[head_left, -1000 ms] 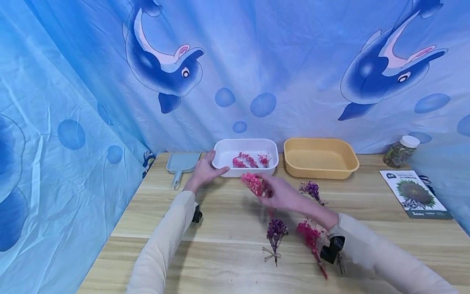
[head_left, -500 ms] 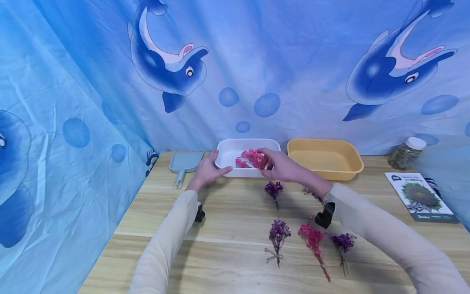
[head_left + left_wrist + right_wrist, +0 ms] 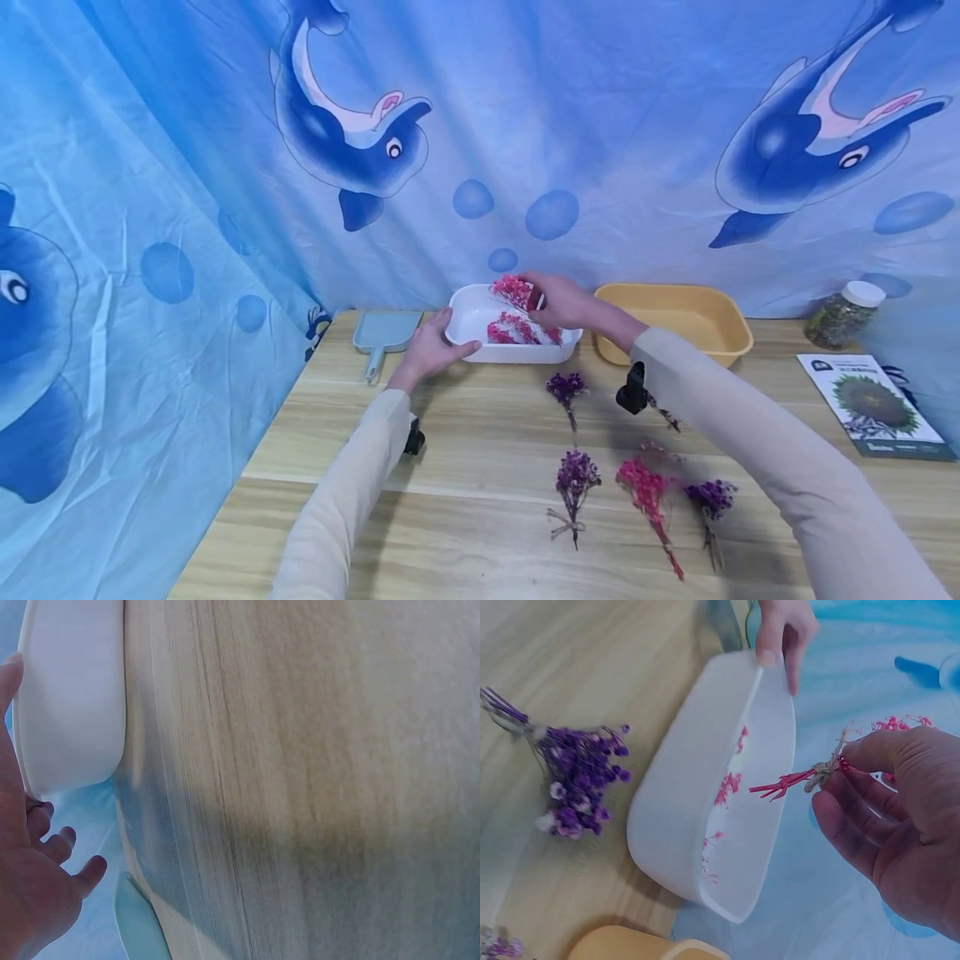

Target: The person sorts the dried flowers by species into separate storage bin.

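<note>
My right hand (image 3: 564,302) pinches a small bunch of pink dried flowers (image 3: 512,291) above the white plastic basin (image 3: 517,354). In the right wrist view, the thumb and fingers meet at the twine-tied red stems (image 3: 784,784); the palm partly hides the blossoms. Pink dried flower bunches (image 3: 516,327) lie inside the basin. At the basin's left end, my left hand (image 3: 431,347) holds the rim, thumb toward the front and fingers around the far side. The left wrist view shows this hand (image 3: 34,877) beside the white wall (image 3: 75,697).
Several purple bunches, one a purple dried bunch (image 3: 576,479), and a pink dried bunch (image 3: 647,492) lie on the wooden table (image 3: 465,467). A yellow basin (image 3: 697,321) stands right of the white one. A blue dustpan (image 3: 386,329), a jar (image 3: 842,317) and a seed packet (image 3: 873,407) flank them.
My right hand has carried the pink bunch from in front of the white basin to over it, then raised it toward the far rim. The left hand stays at the basin's left end.
</note>
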Available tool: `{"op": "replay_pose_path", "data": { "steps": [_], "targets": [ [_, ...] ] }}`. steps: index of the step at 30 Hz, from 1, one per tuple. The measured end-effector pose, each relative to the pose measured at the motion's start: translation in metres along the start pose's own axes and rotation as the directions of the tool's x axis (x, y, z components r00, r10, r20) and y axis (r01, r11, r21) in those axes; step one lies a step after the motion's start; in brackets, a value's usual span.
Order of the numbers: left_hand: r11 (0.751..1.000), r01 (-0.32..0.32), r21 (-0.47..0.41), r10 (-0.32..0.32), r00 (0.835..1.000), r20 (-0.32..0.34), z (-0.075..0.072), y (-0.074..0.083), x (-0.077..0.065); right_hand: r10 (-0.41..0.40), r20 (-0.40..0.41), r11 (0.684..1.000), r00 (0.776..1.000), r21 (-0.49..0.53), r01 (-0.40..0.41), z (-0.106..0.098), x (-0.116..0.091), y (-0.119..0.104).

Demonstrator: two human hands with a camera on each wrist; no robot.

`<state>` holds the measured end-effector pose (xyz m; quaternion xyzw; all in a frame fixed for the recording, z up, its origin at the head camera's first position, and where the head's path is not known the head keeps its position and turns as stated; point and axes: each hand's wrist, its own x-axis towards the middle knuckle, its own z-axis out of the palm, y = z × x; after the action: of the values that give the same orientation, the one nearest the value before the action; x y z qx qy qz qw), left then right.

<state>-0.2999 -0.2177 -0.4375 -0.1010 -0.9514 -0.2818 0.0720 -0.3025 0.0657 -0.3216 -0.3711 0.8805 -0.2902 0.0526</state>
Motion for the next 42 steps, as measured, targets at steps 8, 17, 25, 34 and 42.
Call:
{"op": "replay_pose_path", "data": {
  "steps": [8,17,25,34,42],
  "targets": [
    [1.000,-0.004,0.011,0.004,1.000,0.000,0.000,0.001,-0.001,0.058,-0.006,0.997,0.998,-0.051,-0.059,0.002,0.022,0.010],
    [1.000,0.006,0.003,-0.006,1.000,-0.011,-0.001,0.001,-0.001,0.116,0.006,0.993,0.993,-0.005,-0.116,0.012,0.038,0.024],
    [1.000,0.004,0.007,-0.004,1.000,-0.014,0.000,0.001,-0.001,0.149,0.023,0.989,0.989,-0.006,-0.149,0.026,0.046,0.034],
    [1.000,0.013,-0.016,-0.013,1.000,-0.007,0.000,0.002,-0.002,0.209,0.024,0.978,0.978,-0.005,-0.209,0.040,0.052,0.039],
    [1.000,0.014,-0.025,-0.014,1.000,-0.016,0.000,0.001,-0.002,0.190,-0.007,0.982,0.982,-0.013,-0.191,0.048,0.057,0.042]
  ]
}}
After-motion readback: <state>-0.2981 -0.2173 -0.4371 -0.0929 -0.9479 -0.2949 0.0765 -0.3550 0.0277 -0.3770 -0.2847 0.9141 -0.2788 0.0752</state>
